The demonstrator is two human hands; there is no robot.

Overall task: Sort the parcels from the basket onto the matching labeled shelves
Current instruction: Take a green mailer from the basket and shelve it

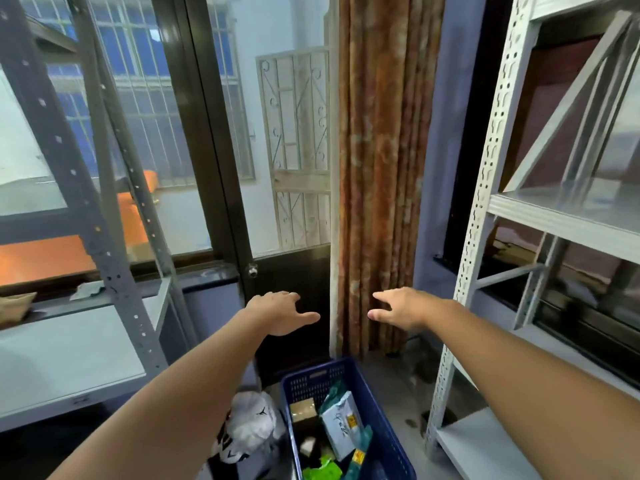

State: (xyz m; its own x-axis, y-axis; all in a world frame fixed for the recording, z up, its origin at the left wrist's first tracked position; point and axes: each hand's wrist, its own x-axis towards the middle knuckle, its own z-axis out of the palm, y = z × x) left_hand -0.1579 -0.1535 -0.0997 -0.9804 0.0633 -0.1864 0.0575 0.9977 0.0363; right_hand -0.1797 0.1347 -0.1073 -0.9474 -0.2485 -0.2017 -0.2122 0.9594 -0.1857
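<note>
The parcels [341, 429] are lying in the blue basket [391, 441] on the floor, its long axis running away from the person, below and nearer than both hands. The left hand [280, 315] and right hand [401, 311] are hovering empty, fingers spread, about equally near; each must be dropping down and back. Grey shelves [568, 216] are flanking.

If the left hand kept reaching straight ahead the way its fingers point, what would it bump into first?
Probably the dark lower panel of the door. The left hand is open, empty and aimed forward at it, with nothing visible between. Depth is unclear, so the curtain beside it is possible.
</note>
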